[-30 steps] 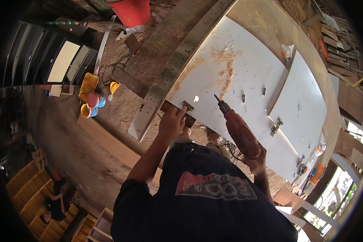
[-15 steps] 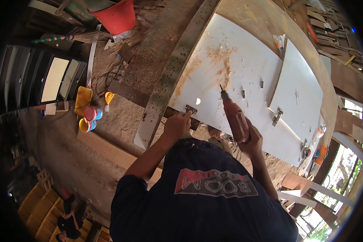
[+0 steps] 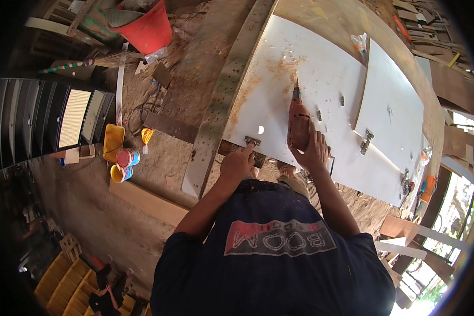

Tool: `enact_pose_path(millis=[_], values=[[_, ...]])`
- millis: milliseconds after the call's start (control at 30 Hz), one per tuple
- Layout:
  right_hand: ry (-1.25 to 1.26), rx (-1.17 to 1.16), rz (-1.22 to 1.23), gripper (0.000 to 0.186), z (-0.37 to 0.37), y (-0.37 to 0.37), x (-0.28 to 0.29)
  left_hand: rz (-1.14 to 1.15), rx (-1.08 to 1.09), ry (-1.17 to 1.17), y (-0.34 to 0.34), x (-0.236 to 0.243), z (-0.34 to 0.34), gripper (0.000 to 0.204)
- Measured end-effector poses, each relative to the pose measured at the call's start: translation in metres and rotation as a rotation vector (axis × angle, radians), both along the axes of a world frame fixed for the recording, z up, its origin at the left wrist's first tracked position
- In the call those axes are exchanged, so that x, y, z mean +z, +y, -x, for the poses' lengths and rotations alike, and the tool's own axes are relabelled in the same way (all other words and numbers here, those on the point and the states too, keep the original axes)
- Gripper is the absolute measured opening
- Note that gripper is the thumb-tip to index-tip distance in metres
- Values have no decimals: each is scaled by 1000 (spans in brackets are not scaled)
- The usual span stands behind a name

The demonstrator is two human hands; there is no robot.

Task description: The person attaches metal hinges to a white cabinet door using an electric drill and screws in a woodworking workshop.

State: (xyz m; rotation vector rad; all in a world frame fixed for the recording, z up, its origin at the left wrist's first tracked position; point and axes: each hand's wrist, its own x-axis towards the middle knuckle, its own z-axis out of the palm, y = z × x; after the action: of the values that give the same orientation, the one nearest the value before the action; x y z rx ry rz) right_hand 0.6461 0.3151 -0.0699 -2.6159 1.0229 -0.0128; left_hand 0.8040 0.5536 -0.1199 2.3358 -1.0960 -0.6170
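A white panel (image 3: 279, 45) lies before me, with sawdust on its left part. At its near edge, my left hand (image 3: 238, 164) has its index finger stretched onto a metal cabinet hinge (image 3: 252, 141); the other fingers are curled and partly hidden. A round hole shows through the panel just beyond the hinge. My right hand (image 3: 315, 151) is closed around the rear of a reddish power drill (image 3: 299, 124). The drill is over the panel, its bit pointing away from me. Its grip is mostly covered by my hand.
A smaller white panel (image 3: 392, 89) overlaps on the right, with more hinges (image 3: 366, 141) at its near edge. Two small metal pieces lie by the drill. On the left are paint cans (image 3: 122, 174), a yellow container (image 3: 113, 138) and a red bucket (image 3: 147, 29). Another person (image 3: 104, 297) is at lower left.
The drill has turned to point more straight away from me, its bit moving farther over the panel, and my right hand has shifted left with it. My left finger stays on the hinge.
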Motion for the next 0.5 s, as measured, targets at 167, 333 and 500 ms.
enact_pose_path(millis=[167, 333, 500], values=[[-25, 23, -56, 125, -1, 7, 7, -18, -11, 21, -4, 3, -2, 41], [-162, 71, 118, 99, -22, 15, 13, -20, -25, 60, -1, 0, -2, 43], [-333, 236, 91, 47, -71, 9, 3, -57, -33, 6, -1, -7, -2, 44]])
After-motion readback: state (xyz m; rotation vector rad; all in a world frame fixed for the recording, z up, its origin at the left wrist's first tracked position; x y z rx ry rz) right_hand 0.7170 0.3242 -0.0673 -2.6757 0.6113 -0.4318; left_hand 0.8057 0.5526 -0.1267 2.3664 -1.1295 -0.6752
